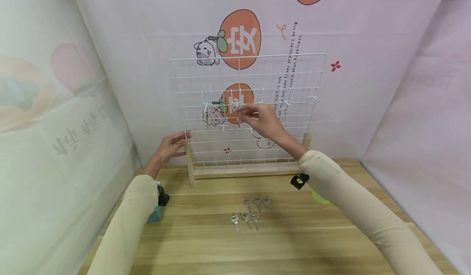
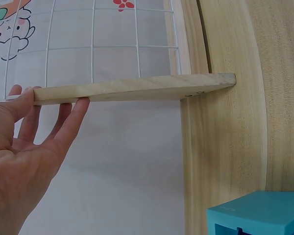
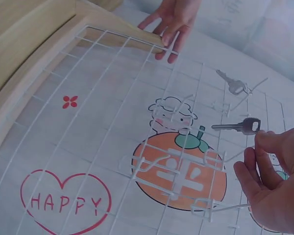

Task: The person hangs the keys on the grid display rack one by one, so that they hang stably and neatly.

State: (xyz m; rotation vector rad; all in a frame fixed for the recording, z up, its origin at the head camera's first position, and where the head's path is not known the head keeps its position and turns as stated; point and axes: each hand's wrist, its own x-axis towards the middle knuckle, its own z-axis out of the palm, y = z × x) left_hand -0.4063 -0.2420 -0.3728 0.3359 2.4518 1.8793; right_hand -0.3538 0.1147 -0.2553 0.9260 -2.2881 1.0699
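Left hand (image 1: 170, 147) grips wooden upright (image 2: 132, 89), presumably steadying wire grid (image 1: 279, 56); right hand (image 1: 265, 121) pinches key (image 3: 242, 126) at head end, seemingly keeping blade clear, near hooks (image 1: 313, 98).

From here I see a pale cloth (image 1: 147, 30) printed with orange fruits (image 1: 241, 38) and cartoon animals (image 1: 207, 54), and a teal box (image 1: 155, 215) and partly hidden yellow-green item (image 1: 320, 197) by the wooden desk's (image 1: 198, 246) sides.
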